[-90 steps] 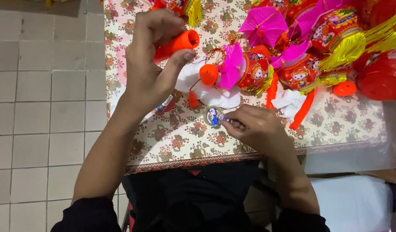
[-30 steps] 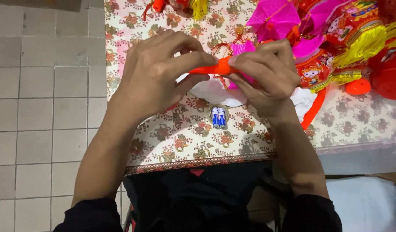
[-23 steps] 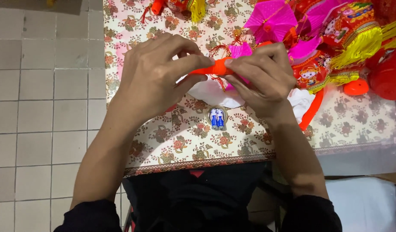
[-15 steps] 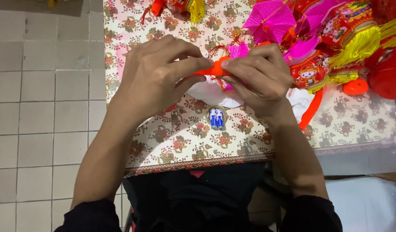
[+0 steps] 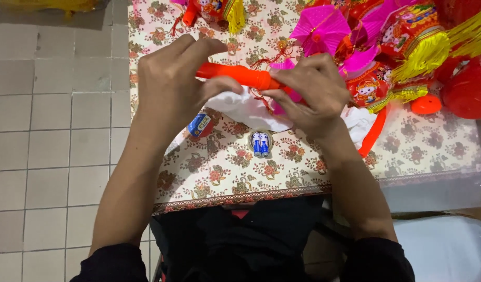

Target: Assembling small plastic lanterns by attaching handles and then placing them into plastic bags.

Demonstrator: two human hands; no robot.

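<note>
Both hands hold an orange plastic handle (image 5: 240,75) level above the flowered tablecloth (image 5: 303,162). My left hand (image 5: 172,89) grips its left end, thumb under the tube. My right hand (image 5: 311,89) pinches its right end, where red cord and a pink lantern piece (image 5: 282,65) hang. Below the hands lie a small pair of blue and white batteries (image 5: 260,143) and a crumpled clear plastic bag (image 5: 251,109). A single blue battery (image 5: 200,124) rests by my left wrist.
Several pink, red and yellow tasselled toy lanterns (image 5: 392,47) crowd the table's far right. A loose orange handle (image 5: 373,133) lies right of my right wrist. Grey floor tiles (image 5: 52,130) run along the left. A clear plastic sheet (image 5: 439,183) hangs off the right corner.
Three seconds ago my left hand held the handle alone while the right touched the batteries. Now both hands hold it, and over the last second they have barely shifted.
</note>
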